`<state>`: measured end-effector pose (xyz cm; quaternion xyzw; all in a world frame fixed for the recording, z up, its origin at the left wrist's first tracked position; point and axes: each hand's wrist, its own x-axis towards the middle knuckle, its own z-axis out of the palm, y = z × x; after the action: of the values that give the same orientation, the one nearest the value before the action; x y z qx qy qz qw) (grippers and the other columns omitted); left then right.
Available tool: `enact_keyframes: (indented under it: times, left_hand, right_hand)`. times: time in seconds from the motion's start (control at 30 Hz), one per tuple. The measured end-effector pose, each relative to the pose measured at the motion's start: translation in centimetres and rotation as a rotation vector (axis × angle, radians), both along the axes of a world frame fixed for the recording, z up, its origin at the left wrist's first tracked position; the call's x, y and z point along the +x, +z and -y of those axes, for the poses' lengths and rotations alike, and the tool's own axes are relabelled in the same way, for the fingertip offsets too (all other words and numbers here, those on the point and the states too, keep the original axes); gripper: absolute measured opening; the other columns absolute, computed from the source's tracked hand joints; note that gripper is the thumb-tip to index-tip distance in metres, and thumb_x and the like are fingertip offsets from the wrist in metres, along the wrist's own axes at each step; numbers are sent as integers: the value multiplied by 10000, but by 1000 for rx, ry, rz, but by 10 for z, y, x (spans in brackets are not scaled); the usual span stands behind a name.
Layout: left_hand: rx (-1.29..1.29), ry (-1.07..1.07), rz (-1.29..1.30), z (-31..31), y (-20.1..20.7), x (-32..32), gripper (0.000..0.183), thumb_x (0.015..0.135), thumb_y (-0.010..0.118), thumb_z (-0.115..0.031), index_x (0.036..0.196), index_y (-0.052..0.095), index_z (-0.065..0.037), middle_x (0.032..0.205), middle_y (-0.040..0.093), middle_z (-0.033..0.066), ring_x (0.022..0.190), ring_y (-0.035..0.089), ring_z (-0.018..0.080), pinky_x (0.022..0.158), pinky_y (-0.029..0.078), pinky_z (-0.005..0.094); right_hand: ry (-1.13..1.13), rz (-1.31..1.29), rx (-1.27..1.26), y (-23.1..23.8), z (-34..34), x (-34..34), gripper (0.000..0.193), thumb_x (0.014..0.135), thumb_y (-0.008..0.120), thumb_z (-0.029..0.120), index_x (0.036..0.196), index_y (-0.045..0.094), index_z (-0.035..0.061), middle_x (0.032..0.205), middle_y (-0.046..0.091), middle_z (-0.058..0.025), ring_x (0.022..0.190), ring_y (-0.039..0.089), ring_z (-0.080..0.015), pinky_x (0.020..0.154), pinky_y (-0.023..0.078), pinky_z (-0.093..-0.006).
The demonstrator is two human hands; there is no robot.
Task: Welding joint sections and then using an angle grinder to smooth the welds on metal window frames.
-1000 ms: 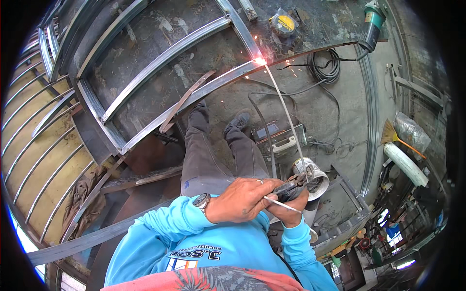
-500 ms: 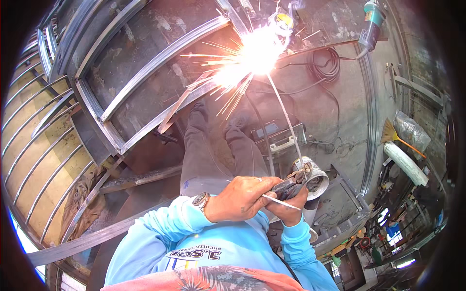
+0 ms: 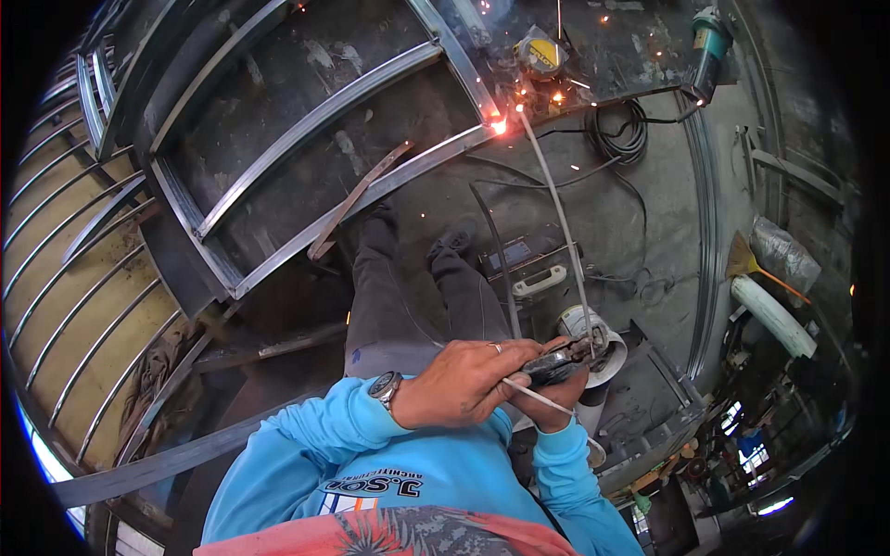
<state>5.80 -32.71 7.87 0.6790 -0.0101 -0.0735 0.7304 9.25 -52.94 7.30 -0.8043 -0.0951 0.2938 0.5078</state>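
My right hand (image 3: 553,410) is closed around a dark electrode holder (image 3: 559,363) in front of my waist. A long welding rod (image 3: 550,190) runs from its jaws to the far side, its glowing tip close to, but apart from, a steel frame corner (image 3: 499,125). That corner glows orange, with small sparks around it. My left hand (image 3: 464,380), below a wristwatch (image 3: 384,385), is closed beside the holder and pinches a second, pale rod (image 3: 540,396). Whether its fingers also grip the holder is partly hidden.
The curved steel frame (image 3: 320,139) lies on a dark table, with a loose flat strip (image 3: 362,196) across its near bar. Beyond the corner sits a tape measure (image 3: 540,56); an angle grinder (image 3: 710,57) is far right. A welding machine (image 3: 533,269) and coiled cable (image 3: 619,137) are on the floor.
The bright arc and spark burst have died to a glowing spot and scattered sparks. The rod tip now stands a little right of the corner; both hands keep their hold.
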Motion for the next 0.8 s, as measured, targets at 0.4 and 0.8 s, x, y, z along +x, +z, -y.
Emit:
enact_keyframes:
  times: [0.4,0.8]
  left_hand:
    - [13,167,-55,-44,-11,14,286,940,578,-130,1178,569,29,865,657,216,779,649,411,648,501,449]
    - [-3,184,-80,-70,-20,19,329,975,545,-171,1222,568,44,949,653,218,827,659,406,691,522,416]
  right_hand:
    - [52,185,-81,3,-85,46,698,608,939,334,1061,541,-17,772,676,-68,667,672,-136,587,545,-293]
    - [51,121,-31,0,-117,61,693,652,908,254,1151,526,-38,810,697,-74,714,691,-154,647,553,-300]
